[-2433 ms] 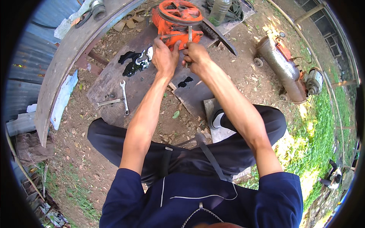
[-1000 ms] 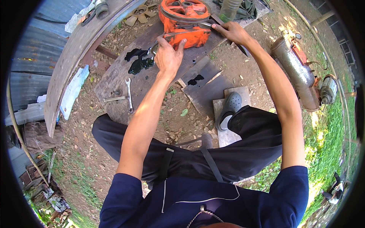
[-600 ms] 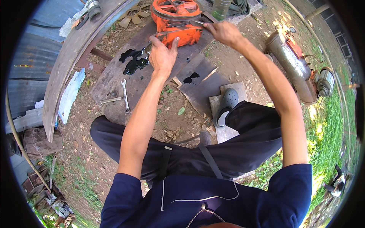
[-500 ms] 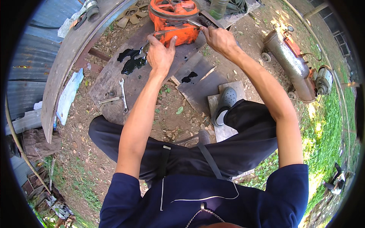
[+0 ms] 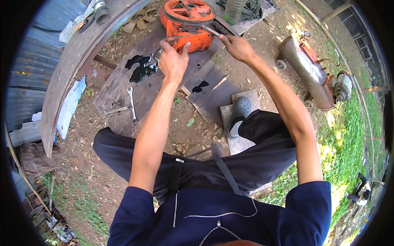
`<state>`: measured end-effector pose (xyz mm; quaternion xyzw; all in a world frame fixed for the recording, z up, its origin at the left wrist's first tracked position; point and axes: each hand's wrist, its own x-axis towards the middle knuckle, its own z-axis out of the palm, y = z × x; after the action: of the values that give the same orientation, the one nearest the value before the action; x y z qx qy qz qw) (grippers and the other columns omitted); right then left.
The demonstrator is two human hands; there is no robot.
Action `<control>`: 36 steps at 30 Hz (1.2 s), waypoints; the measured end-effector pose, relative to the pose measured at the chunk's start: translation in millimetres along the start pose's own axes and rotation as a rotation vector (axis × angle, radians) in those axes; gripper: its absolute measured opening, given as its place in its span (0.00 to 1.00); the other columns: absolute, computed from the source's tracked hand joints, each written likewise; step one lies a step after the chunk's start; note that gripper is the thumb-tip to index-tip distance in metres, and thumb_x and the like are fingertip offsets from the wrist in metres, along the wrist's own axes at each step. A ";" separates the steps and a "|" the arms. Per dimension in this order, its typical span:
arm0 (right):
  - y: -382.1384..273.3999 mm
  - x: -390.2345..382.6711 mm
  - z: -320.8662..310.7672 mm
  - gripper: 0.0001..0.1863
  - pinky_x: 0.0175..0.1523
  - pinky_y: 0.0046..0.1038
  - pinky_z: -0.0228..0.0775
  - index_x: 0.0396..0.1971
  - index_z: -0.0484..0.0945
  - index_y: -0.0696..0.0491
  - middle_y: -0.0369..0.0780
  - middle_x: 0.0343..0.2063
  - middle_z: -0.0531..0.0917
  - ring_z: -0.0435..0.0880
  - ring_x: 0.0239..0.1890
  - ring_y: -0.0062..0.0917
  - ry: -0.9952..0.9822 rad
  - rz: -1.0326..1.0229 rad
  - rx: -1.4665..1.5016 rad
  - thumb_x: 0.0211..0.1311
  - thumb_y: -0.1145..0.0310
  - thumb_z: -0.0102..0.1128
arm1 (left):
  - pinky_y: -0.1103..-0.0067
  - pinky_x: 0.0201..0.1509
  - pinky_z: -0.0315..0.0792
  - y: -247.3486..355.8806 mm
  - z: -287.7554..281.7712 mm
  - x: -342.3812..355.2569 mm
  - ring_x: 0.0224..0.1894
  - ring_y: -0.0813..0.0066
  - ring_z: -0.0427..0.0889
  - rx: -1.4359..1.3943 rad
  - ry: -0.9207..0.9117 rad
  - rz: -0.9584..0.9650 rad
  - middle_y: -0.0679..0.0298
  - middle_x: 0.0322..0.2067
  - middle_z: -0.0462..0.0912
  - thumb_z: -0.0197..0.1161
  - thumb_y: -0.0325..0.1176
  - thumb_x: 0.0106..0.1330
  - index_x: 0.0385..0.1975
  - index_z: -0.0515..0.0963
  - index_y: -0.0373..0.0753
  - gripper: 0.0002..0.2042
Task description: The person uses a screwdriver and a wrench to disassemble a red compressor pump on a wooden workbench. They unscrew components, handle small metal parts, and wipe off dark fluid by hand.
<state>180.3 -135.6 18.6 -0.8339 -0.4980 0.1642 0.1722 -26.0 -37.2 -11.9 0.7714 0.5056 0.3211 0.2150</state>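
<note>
An orange machine [image 5: 193, 41] with a spoked, belt-grooved pulley wheel [image 5: 188, 11] on top stands on the dark board at the far middle. Gripping its near lower edge is my left hand [image 5: 172, 61], thumb at the front corner. My right hand [image 5: 239, 48] is closed on a slim silver metal tool [image 5: 211, 30] whose end points at the machine's right side, just below the wheel. A brush [image 5: 223, 26] with dark bristles lies along the same hand; whether I hold it too I cannot tell. Black oil [image 5: 143, 67] is pooled left of my left wrist.
Two wrenches [image 5: 131, 104] lie on the board [image 5: 108, 90] at left. A clear bottle [image 5: 234, 12] stands behind my right hand. At right sits a rusty air tank [image 5: 305, 67] with a gauge. A fan-like part [image 5: 139, 19] rests at far left. My shoe [image 5: 243, 107] is on a plank.
My right hand has moved slightly nearer, the silver tool and brush shifting down with it. My left hand keeps its place on the machine. The whole view has shifted a little.
</note>
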 end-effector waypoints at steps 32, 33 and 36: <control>-75.2 -1.3 25.7 0.42 0.60 0.39 0.68 0.46 0.81 0.63 0.58 0.49 0.79 0.77 0.57 0.47 0.121 0.472 0.247 0.61 0.33 0.44 | 0.62 0.51 0.69 -20.3 20.2 -3.2 0.47 0.46 0.77 -0.207 0.307 0.132 0.44 0.43 0.77 0.76 0.48 0.51 0.51 0.65 0.27 0.37; -69.9 -0.2 26.9 0.42 0.60 0.39 0.68 0.46 0.81 0.63 0.59 0.49 0.79 0.77 0.57 0.47 0.111 0.463 0.251 0.61 0.33 0.45 | 0.62 0.52 0.70 -22.0 20.2 -3.6 0.48 0.46 0.77 -0.209 0.287 0.115 0.44 0.43 0.76 0.75 0.49 0.51 0.51 0.65 0.28 0.37; -47.7 15.7 19.9 0.43 0.61 0.40 0.67 0.46 0.80 0.64 0.60 0.48 0.79 0.77 0.57 0.48 0.099 0.347 0.204 0.61 0.33 0.45 | 0.62 0.52 0.70 -13.9 22.7 -5.8 0.48 0.47 0.77 -0.123 0.276 0.128 0.45 0.44 0.76 0.74 0.51 0.53 0.51 0.65 0.28 0.37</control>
<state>141.6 -98.0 20.9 -0.8925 -0.3187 0.1997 0.2492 -20.5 -37.1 -38.5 0.7360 0.4595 0.4675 0.1693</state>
